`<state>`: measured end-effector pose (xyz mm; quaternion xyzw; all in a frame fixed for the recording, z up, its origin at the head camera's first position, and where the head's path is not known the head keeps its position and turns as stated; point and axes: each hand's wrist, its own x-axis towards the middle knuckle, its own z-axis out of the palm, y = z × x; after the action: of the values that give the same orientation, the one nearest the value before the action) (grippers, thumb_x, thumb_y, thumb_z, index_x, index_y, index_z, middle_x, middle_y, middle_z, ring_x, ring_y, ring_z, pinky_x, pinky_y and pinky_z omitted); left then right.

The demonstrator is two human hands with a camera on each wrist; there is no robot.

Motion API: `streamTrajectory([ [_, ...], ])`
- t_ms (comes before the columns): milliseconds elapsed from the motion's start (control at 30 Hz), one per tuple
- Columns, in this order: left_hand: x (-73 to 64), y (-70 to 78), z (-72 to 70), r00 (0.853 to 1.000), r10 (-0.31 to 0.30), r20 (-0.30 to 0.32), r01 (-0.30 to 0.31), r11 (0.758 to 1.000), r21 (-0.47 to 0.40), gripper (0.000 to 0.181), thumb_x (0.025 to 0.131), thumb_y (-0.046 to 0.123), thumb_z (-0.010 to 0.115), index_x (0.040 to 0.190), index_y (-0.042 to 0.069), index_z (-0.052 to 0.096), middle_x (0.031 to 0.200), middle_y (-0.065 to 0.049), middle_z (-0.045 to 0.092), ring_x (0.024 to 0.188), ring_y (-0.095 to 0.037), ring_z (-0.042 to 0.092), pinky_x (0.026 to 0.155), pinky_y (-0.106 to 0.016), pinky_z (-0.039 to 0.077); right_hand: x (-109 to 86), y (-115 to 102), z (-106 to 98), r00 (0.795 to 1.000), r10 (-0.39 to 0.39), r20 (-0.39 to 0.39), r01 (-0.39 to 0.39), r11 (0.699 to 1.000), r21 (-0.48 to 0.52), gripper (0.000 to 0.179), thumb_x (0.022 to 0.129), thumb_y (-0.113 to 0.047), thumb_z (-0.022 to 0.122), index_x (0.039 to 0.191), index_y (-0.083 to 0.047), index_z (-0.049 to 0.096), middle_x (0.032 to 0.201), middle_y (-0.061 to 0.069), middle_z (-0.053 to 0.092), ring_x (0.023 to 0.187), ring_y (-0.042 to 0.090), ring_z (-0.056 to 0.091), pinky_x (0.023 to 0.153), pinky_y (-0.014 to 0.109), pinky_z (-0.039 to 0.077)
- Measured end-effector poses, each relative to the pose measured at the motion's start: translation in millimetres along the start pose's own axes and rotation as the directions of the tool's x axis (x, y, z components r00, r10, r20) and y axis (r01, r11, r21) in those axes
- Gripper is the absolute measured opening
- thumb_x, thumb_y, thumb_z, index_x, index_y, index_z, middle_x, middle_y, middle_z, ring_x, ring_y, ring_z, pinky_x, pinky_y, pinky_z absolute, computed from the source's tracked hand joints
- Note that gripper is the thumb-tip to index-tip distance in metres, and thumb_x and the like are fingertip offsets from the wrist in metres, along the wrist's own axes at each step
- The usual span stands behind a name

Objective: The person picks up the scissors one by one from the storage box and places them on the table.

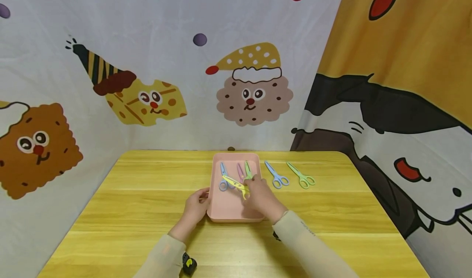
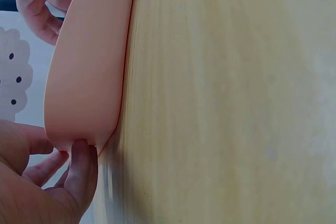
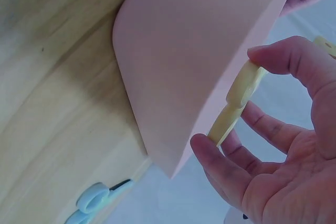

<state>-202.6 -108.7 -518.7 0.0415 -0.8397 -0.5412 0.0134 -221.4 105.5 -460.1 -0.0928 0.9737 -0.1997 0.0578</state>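
A pair of yellow scissors (image 1: 233, 182) is in my right hand (image 1: 262, 196), above the pink tray (image 1: 225, 210). In the right wrist view, thumb and fingers grip the handle loops of these yellow scissors (image 3: 239, 93), whose blades point left in the head view. My left hand (image 1: 195, 207) holds the tray's left side, its fingers and thumb at the wall in the left wrist view. Inside the tray lie blue scissors (image 1: 223, 169), purple scissors (image 1: 240, 170) and green scissors (image 1: 248, 168). My right hand partly hides the green and purple handles.
To the right of the tray, a second pair of blue scissors (image 1: 273, 172) and a second pair of green scissors (image 1: 298, 173) lie on the wooden table (image 1: 147, 188). A curtain (image 1: 166, 139) with cartoon figures hangs behind the table's back edge.
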Motion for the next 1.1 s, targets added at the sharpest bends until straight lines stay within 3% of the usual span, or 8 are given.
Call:
streamTrajectory([
  [367, -0.2, 0.8, 0.8, 1.000, 0.001, -0.005, -0.001, 1.000, 0.006, 0.034, 0.089, 0.001, 0.059, 0.122, -0.004, 0.059, 0.106, -0.022, 0.064, 0.092, -0.026, 0.064, 0.079, -0.035, 0.056, 1.5, 6.9, -10.6, 0.997, 0.081, 0.007, -0.081, 0.997, 0.019, 0.057, 0.072, -0.020, 0.079, 0.126, -0.016, 0.059, 0.134, 0.014, 0.044, 0.111, 0.031, 0.046, 0.088, 0.047, 0.049],
  [567, 0.2, 0.7, 2.0, 1.000, -0.020, -0.011, 0.020, 1.000, 0.007, 0.034, 0.089, 0.003, 0.060, 0.122, -0.002, 0.060, 0.106, -0.019, 0.064, 0.092, -0.026, 0.063, 0.079, -0.034, 0.056, 2.2, 12.3, -16.5, 0.996, 0.089, -0.006, -0.089, 0.996, 0.004, 0.056, 0.073, -0.021, 0.080, 0.124, -0.014, 0.059, 0.125, 0.012, 0.048, 0.104, 0.027, 0.047, 0.085, 0.041, 0.049],
  [767, 1.4, -0.2, 2.2, 1.000, -0.017, -0.008, 0.017, 1.000, 0.009, 0.034, 0.089, 0.003, 0.060, 0.122, -0.002, 0.060, 0.106, -0.019, 0.064, 0.092, -0.026, 0.063, 0.079, -0.034, 0.056, 1.0, 20.8, -23.9, 0.998, 0.050, -0.035, -0.050, 0.998, 0.028, 0.055, 0.069, -0.020, 0.084, 0.118, -0.010, 0.061, 0.116, 0.013, 0.051, 0.097, 0.028, 0.049, 0.079, 0.039, 0.048],
  [1100, -0.2, 1.3, 0.7, 0.999, -0.033, -0.002, 0.033, 0.999, 0.005, 0.034, 0.090, 0.004, 0.060, 0.123, -0.002, 0.060, 0.107, -0.019, 0.064, 0.093, -0.025, 0.062, 0.080, -0.035, 0.055, 3.7, 32.0, -30.6, 0.996, 0.077, -0.054, -0.076, 0.997, 0.022, 0.056, 0.069, -0.023, 0.082, 0.119, -0.009, 0.061, 0.118, 0.016, 0.051, 0.094, 0.030, 0.050, 0.072, 0.039, 0.049],
])
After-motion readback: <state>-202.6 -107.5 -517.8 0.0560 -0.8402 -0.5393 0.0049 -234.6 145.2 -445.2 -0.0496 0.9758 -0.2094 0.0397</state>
